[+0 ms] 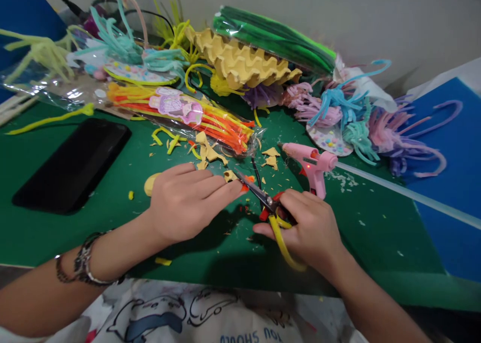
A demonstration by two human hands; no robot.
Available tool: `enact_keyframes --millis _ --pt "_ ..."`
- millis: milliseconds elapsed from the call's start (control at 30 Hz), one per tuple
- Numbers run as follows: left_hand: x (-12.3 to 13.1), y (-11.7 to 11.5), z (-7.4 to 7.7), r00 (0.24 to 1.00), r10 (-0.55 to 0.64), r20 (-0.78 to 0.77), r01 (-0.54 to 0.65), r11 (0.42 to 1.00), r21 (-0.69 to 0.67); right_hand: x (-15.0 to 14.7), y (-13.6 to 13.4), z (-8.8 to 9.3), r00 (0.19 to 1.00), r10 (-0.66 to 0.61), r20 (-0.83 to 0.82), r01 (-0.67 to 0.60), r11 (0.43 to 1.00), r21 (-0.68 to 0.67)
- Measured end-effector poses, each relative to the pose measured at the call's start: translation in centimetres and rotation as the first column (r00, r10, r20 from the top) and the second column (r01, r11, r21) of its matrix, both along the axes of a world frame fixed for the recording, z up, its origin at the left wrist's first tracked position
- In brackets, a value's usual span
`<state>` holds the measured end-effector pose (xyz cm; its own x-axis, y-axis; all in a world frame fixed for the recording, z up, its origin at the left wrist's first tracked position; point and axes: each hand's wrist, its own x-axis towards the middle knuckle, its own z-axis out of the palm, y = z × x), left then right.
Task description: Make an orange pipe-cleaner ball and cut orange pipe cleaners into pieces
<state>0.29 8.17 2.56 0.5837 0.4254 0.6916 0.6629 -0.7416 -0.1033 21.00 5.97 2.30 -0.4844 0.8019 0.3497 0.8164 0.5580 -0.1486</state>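
Observation:
Scissors are in my right hand, their dark blades pointing up and left toward my left fingertips. A curved yellow strip hangs by my right thumb; I cannot tell whether it is a pipe cleaner or part of the handle. My left hand is closed, back of the hand up, with a small fuzzy orange piece at its fingertips beside the blades. A round tan piece lies partly behind the left hand. Torn egg-carton bits are scattered just beyond.
A pink glue gun with a long glue stick stands right. Bagged orange and yellow pipe cleaners, an egg carton and bagged green pipe cleaners lie behind. A black phone lies left; pastel pipe-cleaner flowers sit right.

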Motion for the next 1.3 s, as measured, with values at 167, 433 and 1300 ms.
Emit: enact_keyframes --millis 167,433,1300 --pt "-0.1 0.05 0.02 0.999 0.017 0.03 -0.017 1.0 -0.027 -0.06 0.23 -0.09 0.997 -0.022 -0.069 0.016 0.995 -0.095" --pt "-0.13 -0.04 0.08 0.999 0.023 0.049 -0.022 1.0 -0.018 0.0 0.33 -0.19 0.992 -0.113 0.063 0.111 0.993 0.039" --pt "0.14 0.06 -0.36 0.994 0.019 0.106 -0.017 1.0 -0.021 0.3 0.14 0.36 0.998 0.008 0.064 -0.017 0.99 0.139"
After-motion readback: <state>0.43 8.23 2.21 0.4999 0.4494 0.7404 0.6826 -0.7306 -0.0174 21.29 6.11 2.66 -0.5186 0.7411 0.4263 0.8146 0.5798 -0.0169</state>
